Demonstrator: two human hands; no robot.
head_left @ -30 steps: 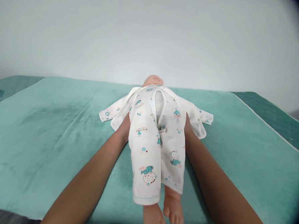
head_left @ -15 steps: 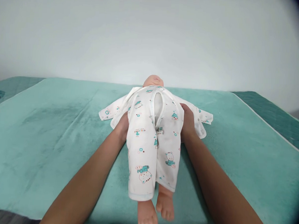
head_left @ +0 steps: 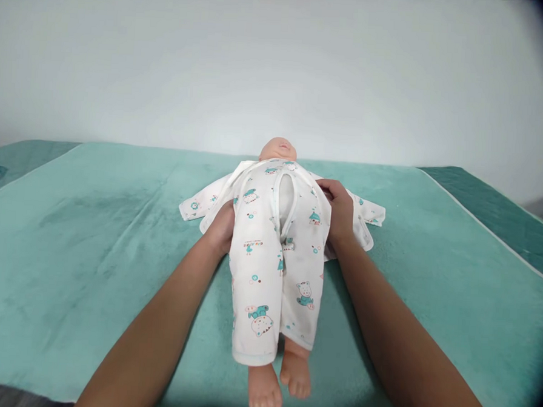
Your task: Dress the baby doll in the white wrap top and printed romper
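Smooth plastic baby doll [head_left: 281, 148] in soft white printed cotton romper [head_left: 274, 270] | plush teal blanket [head_left: 92, 230] (velvety) | left hand [head_left: 221, 228], right hand [head_left: 339, 214] clasp its sides.

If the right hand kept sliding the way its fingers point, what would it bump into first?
The right hand lies on the doll, fingers aimed up and inward. It would probably cross the romper chest toward the head; depth is unclear.
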